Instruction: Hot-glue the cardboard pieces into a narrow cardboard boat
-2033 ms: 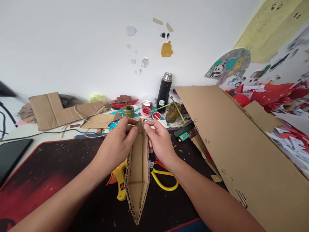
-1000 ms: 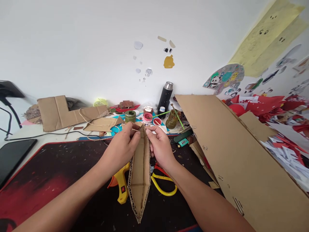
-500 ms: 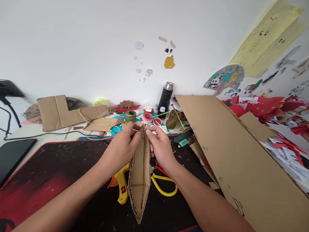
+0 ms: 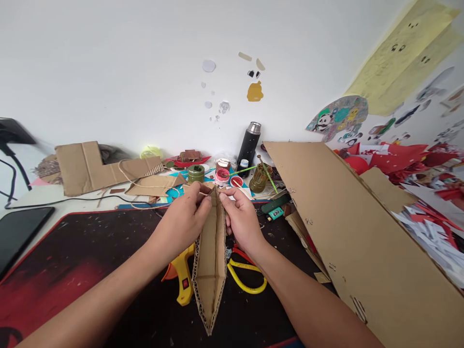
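Observation:
A long, narrow cardboard boat shape (image 4: 208,256) with raised side walls and pointed ends stretches from my hands toward me. My left hand (image 4: 188,208) pinches its left wall close to the far tip. On the opposite wall, the thumb and fingers of my right hand (image 4: 241,212) press together near the same tip. Beneath the boat's left side lies a yellow glue gun (image 4: 184,278), partly covered. Scissors with yellow and red handles (image 4: 250,290) rest at its right, partly behind my right wrist.
Paint jars (image 4: 196,174) and a black thermos (image 4: 249,145) stand at the back by the wall. A large cardboard sheet (image 4: 344,232) leans over the right side. Cut cardboard (image 4: 81,169) and a phone (image 4: 23,237) lie left. A dark mat (image 4: 119,270) covers the desk.

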A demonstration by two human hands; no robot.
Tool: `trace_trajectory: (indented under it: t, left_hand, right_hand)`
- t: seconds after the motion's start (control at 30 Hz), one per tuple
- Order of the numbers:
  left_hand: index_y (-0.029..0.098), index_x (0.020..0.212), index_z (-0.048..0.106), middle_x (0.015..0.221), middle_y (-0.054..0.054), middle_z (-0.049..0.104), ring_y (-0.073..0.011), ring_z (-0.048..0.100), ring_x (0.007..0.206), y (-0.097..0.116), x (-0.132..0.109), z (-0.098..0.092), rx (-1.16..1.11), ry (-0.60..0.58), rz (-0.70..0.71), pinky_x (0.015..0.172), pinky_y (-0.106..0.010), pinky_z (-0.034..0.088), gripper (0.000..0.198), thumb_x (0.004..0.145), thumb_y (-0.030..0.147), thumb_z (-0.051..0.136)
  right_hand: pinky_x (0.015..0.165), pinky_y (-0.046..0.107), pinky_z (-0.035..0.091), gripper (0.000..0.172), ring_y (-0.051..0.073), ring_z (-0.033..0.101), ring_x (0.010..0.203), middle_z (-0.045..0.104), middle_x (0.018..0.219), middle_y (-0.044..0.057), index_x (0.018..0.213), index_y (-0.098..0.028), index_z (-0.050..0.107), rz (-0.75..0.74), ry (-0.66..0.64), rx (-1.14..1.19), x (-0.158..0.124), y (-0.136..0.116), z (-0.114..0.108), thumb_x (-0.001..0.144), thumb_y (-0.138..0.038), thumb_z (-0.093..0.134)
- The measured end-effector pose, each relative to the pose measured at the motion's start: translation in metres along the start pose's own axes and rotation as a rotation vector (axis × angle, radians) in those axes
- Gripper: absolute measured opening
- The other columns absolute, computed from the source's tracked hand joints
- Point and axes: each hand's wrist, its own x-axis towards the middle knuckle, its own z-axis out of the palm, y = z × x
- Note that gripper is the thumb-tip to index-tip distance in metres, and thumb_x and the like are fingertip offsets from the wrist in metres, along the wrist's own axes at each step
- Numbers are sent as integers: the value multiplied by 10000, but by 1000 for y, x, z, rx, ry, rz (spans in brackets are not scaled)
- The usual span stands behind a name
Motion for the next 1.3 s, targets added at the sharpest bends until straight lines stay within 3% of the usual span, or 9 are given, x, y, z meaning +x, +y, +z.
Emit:
trace_trajectory:
  t: [1.3]
  left_hand:
    - [276,919,497,900,-51,750,-270,699,842,-3,3,-2,-28,-33,-7,774,-389,509,124,957,373,428]
  right_hand:
    - [321,194,305,374,90,324,310,447,423,-137,1060,-228,641,21,-7,11,1,3,0,886,-553,703]
